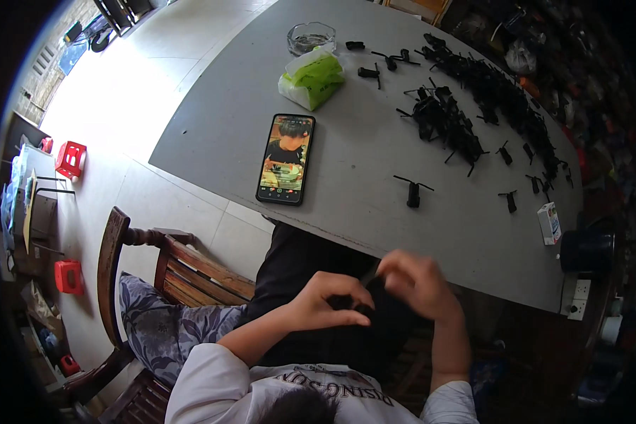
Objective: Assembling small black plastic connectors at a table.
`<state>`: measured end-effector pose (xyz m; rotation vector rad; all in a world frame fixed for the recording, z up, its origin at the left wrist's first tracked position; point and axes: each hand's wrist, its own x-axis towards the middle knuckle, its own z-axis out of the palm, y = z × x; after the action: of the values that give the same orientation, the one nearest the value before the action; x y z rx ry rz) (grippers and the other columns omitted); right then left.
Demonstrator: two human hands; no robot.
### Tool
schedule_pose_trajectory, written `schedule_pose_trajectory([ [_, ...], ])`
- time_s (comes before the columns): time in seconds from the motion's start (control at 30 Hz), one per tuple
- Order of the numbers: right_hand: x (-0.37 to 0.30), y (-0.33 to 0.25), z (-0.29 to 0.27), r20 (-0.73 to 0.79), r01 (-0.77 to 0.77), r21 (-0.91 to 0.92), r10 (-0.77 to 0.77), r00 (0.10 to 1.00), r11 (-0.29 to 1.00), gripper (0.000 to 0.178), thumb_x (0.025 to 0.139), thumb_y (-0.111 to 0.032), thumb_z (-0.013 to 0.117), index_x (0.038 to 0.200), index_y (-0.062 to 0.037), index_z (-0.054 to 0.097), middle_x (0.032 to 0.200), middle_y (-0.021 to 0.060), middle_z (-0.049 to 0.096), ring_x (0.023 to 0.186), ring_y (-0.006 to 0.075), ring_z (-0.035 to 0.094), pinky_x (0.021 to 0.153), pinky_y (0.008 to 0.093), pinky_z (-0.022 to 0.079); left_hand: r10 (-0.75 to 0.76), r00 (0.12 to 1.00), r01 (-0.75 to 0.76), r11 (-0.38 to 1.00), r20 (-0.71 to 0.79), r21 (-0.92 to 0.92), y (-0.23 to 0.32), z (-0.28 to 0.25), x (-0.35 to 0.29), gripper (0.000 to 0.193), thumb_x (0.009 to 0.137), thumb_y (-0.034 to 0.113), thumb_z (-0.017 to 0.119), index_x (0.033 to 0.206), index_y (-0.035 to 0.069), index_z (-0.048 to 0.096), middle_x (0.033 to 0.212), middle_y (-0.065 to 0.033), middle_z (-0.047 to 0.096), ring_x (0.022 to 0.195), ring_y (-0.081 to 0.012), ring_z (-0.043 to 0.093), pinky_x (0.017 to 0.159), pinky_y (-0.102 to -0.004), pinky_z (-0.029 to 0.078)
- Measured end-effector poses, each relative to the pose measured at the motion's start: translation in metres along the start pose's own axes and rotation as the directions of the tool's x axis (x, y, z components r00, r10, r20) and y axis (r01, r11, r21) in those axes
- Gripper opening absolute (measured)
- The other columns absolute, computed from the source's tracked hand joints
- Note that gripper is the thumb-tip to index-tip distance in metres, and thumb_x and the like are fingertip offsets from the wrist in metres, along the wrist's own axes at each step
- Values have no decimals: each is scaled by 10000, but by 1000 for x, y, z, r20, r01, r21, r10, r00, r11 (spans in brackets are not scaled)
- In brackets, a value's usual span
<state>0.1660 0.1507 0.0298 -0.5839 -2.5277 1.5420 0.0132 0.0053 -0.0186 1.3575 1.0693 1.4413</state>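
Above my lap, just off the table's near edge, my left hand (pixel 323 300) is curled round a small black part (pixel 342 303), mostly hidden by the fingers. Close by on its right is my right hand (pixel 418 284), its fingers bent toward the left hand and smeared by motion; whether they grip anything is unclear. On the grey table (pixel 360 141), the nearest loose piece is a small black T-shaped part (pixel 413 193) with a thin crossbar. Farther back lies a heap of similar black parts (pixel 442 124), with a longer band of black parts (pixel 502 92) behind it.
A lit phone (pixel 287 159) lies at the table's left, below a green-and-white soft packet (pixel 312 79) and a glass ashtray (pixel 311 37). At the right edge are a small white box (pixel 548 223) and a dark container (pixel 586 251). A wooden chair (pixel 201 272) with a cushion (pixel 152 325) stands left.
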Motion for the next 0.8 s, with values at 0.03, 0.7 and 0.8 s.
schedule_pose_trajectory([
  [0.03, 10, 5, -2, -179, -102, -145, 75, 981, 984, 253, 837, -283, 612, 847, -40, 545, 722, 93, 573, 630, 206, 587, 574, 319, 451, -65, 997, 56, 984, -50, -168, -2, 0, 0, 230, 722, 208, 753, 827, 28, 655, 718, -44, 595, 606, -135, 552, 545, -237, 408],
  [0.7, 2, 30, 54, -451, 293, 313, -130, 883, 903, 187, 809, -95, 645, 959, -37, 551, 1048, 165, 558, 811, 191, 595, 747, 301, 472, -509, 852, 340, 361, 123, -868, -30, 19, 0, 197, 896, 248, 556, 888, 51, 567, 754, -57, 581, 574, -127, 555, 422, -195, 373],
  [0.8, -7, 28, 63, -444, 251, 254, -118, 888, 934, 229, 803, -122, 661, 983, -7, 578, 1194, 178, 464, 857, 176, 570, 797, 296, 446, -485, 872, 295, 415, 65, -860, -27, 19, 0, 186, 893, 212, 566, 954, 37, 589, 781, -51, 592, 571, -120, 561, 435, -192, 382],
])
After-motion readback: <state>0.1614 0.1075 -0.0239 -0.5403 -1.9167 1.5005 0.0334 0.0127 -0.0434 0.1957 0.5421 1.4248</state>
